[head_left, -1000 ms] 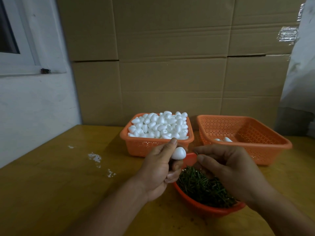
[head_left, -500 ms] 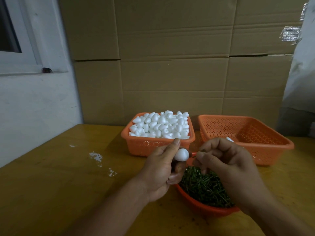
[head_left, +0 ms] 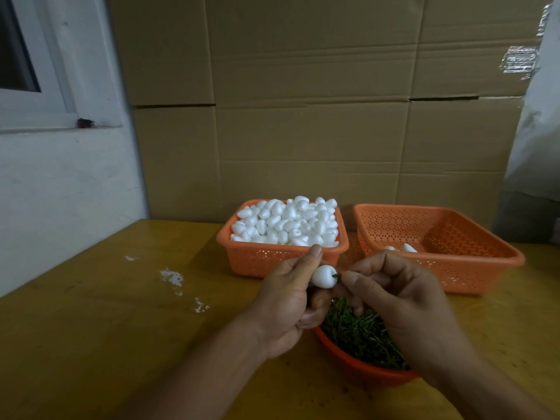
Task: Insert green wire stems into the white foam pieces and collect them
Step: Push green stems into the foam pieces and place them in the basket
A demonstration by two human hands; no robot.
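Note:
My left hand [head_left: 285, 301] pinches a white foam piece [head_left: 323, 276] between thumb and fingers, above the near bowl. My right hand [head_left: 400, 301] pinches a short green wire stem [head_left: 337, 275] whose tip touches the foam piece's right end. Below both hands sits an orange bowl [head_left: 357, 369] full of green wire stems [head_left: 360, 334]. Behind it, an orange basket [head_left: 257, 259] is heaped with white foam pieces [head_left: 288, 222]. A larger orange basket [head_left: 472, 259] to the right holds a few finished pieces [head_left: 407, 247] at its near left corner.
The wooden table [head_left: 106, 328] carries white foam crumbs [head_left: 172, 277] left of the hands. Cardboard boxes [head_left: 303, 116] stand as a wall behind the baskets. A white wall with a window frame [head_left: 45, 86] borders the left side.
My right hand rose from the stem bowl and brought a stem to the foam piece; the stem's tip now meets the foam. My left hand kept holding the foam piece.

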